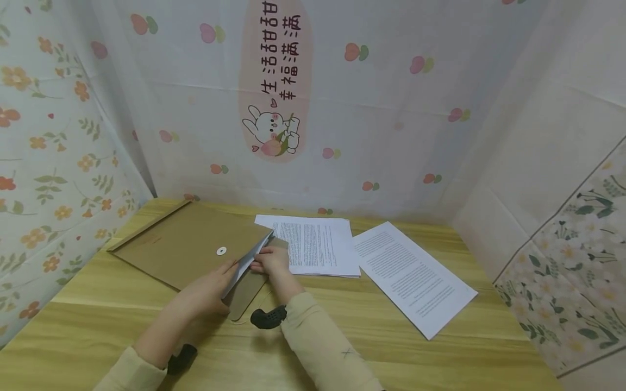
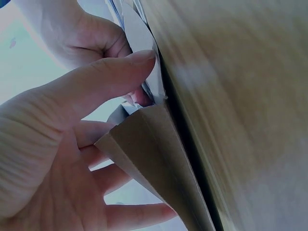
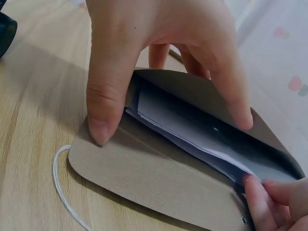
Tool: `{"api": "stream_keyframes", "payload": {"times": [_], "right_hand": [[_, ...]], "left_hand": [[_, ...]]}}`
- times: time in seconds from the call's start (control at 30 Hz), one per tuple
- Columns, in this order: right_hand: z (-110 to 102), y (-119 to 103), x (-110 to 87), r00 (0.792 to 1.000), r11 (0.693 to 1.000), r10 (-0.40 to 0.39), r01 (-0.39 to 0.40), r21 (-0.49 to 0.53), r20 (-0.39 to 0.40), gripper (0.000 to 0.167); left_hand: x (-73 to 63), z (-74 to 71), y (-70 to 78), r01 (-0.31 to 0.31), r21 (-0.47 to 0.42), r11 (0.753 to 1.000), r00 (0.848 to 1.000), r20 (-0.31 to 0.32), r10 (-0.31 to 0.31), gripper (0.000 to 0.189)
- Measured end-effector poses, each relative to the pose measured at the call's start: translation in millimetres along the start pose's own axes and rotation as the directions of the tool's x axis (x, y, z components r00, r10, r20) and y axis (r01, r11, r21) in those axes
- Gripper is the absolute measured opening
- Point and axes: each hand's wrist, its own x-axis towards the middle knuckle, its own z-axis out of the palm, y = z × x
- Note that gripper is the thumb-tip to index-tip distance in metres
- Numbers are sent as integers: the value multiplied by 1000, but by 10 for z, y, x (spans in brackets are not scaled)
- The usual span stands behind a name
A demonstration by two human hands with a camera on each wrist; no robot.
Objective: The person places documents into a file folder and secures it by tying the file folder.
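A brown document envelope (image 1: 166, 244) with a white round button (image 1: 221, 251) lies on the table's left side, its mouth towards the hands. My left hand (image 1: 207, 290) holds that mouth apart. In the right wrist view its thumb presses on the flap (image 3: 139, 159), and its other fingers are at the upper panel (image 3: 202, 89). White sheets (image 3: 192, 142) sit inside the opening. My right hand (image 1: 274, 263) pinches their edge near the mouth's far corner. How deep the sheets reach is hidden.
To the right of the envelope lies a printed stack of paper (image 1: 325, 247), and farther right a second printed stack (image 1: 415, 279) set at an angle. A white string (image 3: 57, 178) trails from the flap onto the wooden table (image 1: 235, 364). Patterned cloth (image 1: 391, 108) stands behind.
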Motion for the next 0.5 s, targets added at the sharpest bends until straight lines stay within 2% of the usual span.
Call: {"api": "stream_keyframes", "payload": {"times": [0.13,0.37,0.5], "right_hand": [[-13,-12,-4,1000,1000,9,-9,-21,11,17],[-118,14,68,990,1000,13,-9,-25,139,19],[-179,2,52,986,999,26,-19,-44,166,24]], "left_hand": [[4,1,8,-1,-3,1000,1000,1,1,93],[10,6,4,6,-4,1000,1000,22,-6,85],[8,9,13,20,-24,999,999,48,-19,83]]}}
